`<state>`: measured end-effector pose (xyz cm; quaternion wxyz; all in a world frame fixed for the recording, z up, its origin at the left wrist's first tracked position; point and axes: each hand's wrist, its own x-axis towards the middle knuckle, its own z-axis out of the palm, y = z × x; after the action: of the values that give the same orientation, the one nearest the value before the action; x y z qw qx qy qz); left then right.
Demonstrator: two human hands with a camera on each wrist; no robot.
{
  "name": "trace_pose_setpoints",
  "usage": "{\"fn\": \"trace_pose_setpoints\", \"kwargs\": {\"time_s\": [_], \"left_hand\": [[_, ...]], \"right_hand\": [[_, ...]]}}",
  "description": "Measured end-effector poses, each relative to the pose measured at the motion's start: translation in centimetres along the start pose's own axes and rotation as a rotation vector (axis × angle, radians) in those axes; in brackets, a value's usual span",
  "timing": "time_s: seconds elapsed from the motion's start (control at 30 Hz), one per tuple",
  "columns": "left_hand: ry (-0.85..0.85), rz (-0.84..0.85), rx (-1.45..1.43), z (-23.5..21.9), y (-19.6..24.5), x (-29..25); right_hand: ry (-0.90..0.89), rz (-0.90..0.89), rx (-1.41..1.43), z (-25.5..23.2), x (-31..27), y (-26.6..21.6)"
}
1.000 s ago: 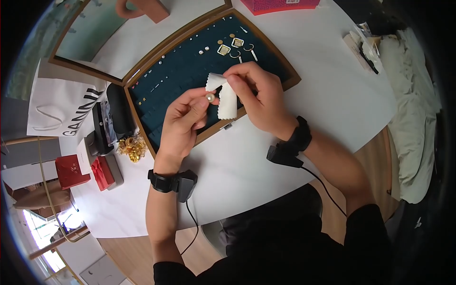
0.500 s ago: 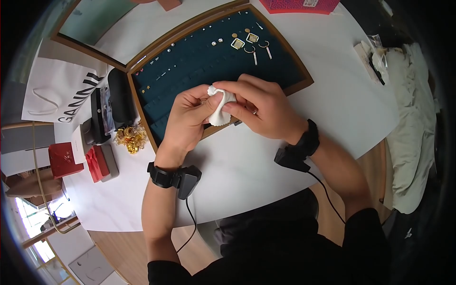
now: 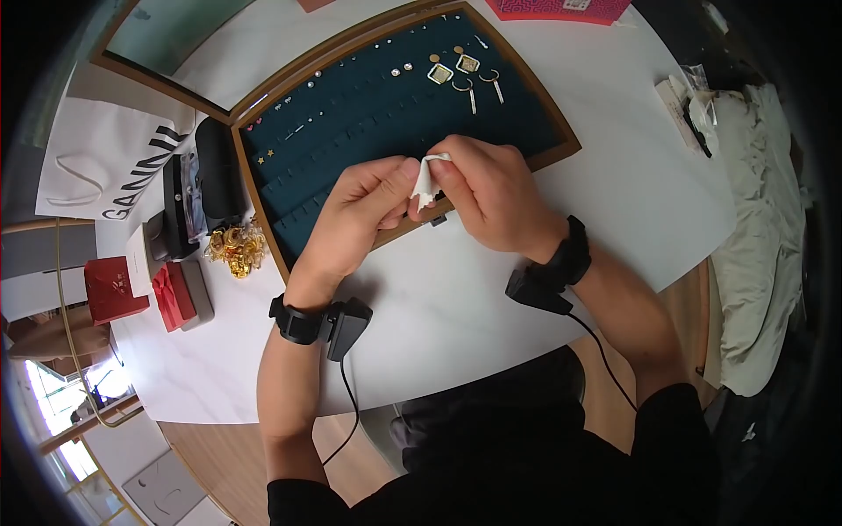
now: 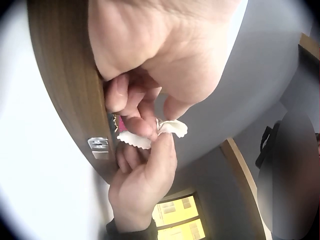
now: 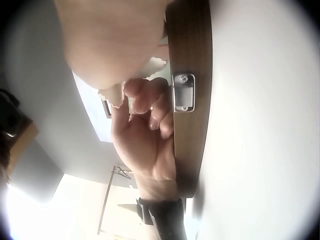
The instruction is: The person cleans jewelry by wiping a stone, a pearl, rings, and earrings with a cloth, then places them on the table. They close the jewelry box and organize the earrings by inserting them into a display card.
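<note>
At the frame's centre, the left hand and right hand pinch a small white zigzag-edged cloth between curled fingers. Beneath them lies an open wood-framed jewellery case with dark green lining.

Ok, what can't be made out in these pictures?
Anything besides the white cloth in the left hand's pinch: head view, fingers hide it.
Part of the white cloth: right wrist view, behind the right hand.
Part of the open lid: head view, cut off by top edge.
Lettering on the red box: head view, too small.
</note>
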<state>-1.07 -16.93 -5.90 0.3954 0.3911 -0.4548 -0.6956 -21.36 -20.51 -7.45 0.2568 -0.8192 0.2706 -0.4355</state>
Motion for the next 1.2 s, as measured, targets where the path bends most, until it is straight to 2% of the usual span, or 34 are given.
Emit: {"fn": "trace_pose_setpoints", "kwargs": {"time_s": [0.1,0.17,0.2,0.27,0.4,0.47,0.5,0.57,0.7,0.8,0.9,0.97,1.2], "left_hand": [[-0.030,0.031,0.110,-0.3,-0.3,-0.1],[-0.038,0.015,0.094,-0.2,-0.1,-0.2],[-0.036,0.016,0.093,0.0,0.2,-0.2],[0.023,-0.013,-0.075,0.7,0.7,-0.2],[0.080,-0.032,-0.057,0.9,0.8,-0.2],[-0.043,-0.047,0.030,0.1,0.7,-0.3],[-0.043,-0.048,0.029,0.2,0.7,-0.3],[-0.069,0.063,0.235,0.7,0.7,-0.3],[-0.080,0.076,0.247,0.9,0.3,-0.3],[-0.096,0.043,0.179,0.8,0.2,-0.1],[-0.081,0.107,0.158,0.8,0.1,-0.2],[-0.135,-0.005,0.101,-0.2,0.3,-0.1],[-0.134,-0.032,0.009,0.1,1.1,-0.2]], "right_hand": [[-0.023,0.013,-0.029,0.0,0.0,-0.1],[0.083,-0.024,0.038,0.5,0.0,0.0],[0.081,-0.025,0.039,0.6,0.1,-0.1],[0.119,-0.020,0.064,0.6,0.4,-0.3],[0.072,-0.001,0.032,-0.2,0.3,-0.5],[0.037,0.065,0.045,-0.2,0.2,-0.7],[0.037,0.066,0.046,-0.2,0.1,-0.9],[0.008,0.073,0.080,-0.4,0.2,-1.1],[0.007,0.068,0.083,-0.2,0.3,-0.9],[0.041,0.042,0.120,-0.4,0.4,-0.7],[0.032,0.071,0.120,-1.1,0.4,-1.0],[-0.054,0.182,0.169,-1.3,0.4,-0.9],[-0.029,0.105,0.187,-0.6,0.3,-0.5]]}}
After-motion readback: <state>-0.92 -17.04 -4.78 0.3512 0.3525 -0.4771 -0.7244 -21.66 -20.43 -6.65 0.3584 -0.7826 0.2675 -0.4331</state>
